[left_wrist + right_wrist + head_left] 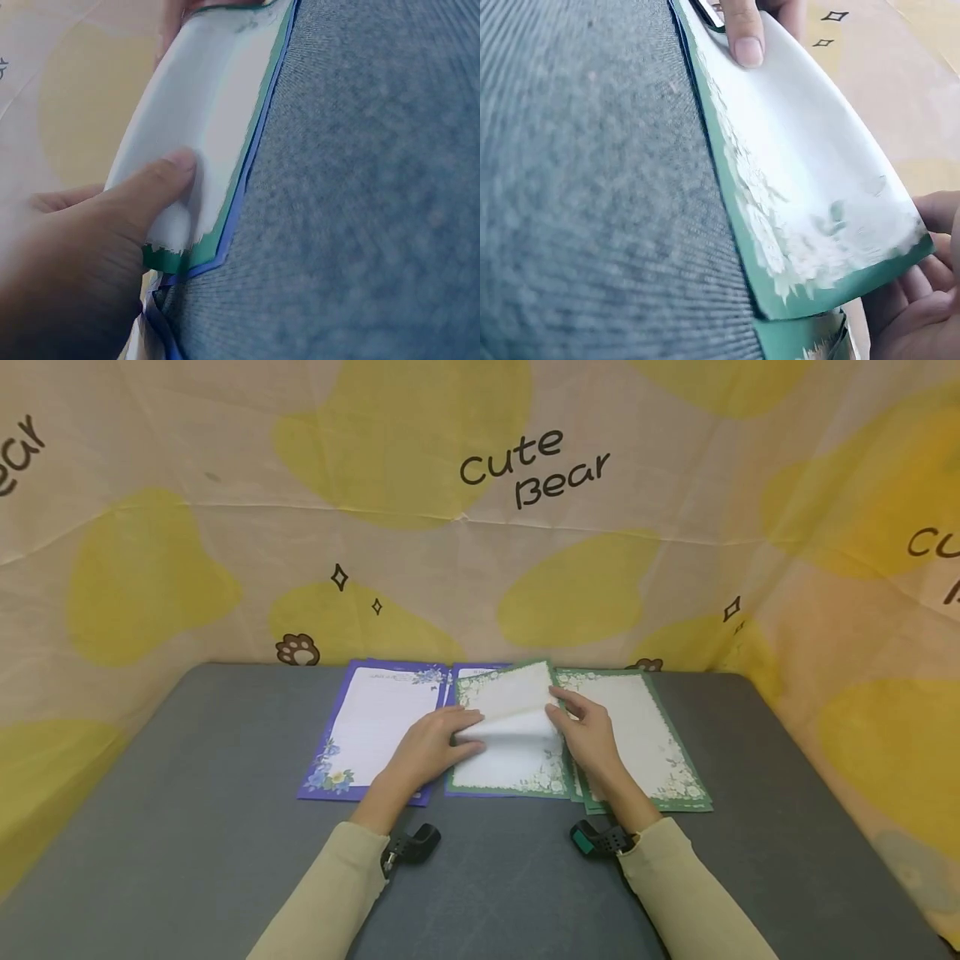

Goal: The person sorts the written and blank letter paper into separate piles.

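A green-bordered sheet of floral letter paper [510, 760] lies bowed in the middle, its upper half raised with a crease-like bend across it. My left hand [431, 743] pinches its left edge; in the left wrist view the thumb [161, 187] is on the white face and other fingers are behind. At the opposite edge my right hand [588, 731] grips the sheet between thumb and fingers, and the right wrist view shows fingers [915, 292] beneath the green border. Blue-purple bordered paper [225, 244] shows under the held sheet.
To the left lies a blue-purple bordered sheet [386, 718] with blue flowers. Several green-bordered sheets [637, 735] overlap on the right. The grey table [480, 893] meets a yellow-patterned cloth [420, 552] behind. Each wrist wears a black camera strap [412, 845].
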A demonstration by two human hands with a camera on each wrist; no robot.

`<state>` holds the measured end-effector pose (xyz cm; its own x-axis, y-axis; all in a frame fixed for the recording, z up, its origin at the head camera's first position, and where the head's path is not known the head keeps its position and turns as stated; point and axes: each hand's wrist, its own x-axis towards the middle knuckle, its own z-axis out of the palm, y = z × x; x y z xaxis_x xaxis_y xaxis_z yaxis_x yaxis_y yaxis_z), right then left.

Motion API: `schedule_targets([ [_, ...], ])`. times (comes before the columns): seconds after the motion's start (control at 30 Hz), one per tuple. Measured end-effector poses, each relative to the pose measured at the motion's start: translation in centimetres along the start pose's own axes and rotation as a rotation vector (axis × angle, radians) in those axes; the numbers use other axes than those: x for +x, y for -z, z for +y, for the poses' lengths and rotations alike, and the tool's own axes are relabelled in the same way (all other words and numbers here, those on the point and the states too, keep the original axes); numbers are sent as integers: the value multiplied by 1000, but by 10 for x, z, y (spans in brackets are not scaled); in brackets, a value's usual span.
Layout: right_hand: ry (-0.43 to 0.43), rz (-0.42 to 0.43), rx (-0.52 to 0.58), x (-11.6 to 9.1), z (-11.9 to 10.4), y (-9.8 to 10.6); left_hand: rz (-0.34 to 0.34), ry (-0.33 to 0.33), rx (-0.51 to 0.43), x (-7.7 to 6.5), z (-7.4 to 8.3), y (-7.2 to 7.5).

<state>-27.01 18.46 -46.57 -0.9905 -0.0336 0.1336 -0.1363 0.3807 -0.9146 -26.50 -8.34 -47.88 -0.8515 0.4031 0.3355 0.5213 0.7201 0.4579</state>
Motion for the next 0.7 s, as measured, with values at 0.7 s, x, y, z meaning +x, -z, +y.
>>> schedule_targets([
  [0.7,45,23,231,1,-27,23,220,279,-708,8,13,4],
])
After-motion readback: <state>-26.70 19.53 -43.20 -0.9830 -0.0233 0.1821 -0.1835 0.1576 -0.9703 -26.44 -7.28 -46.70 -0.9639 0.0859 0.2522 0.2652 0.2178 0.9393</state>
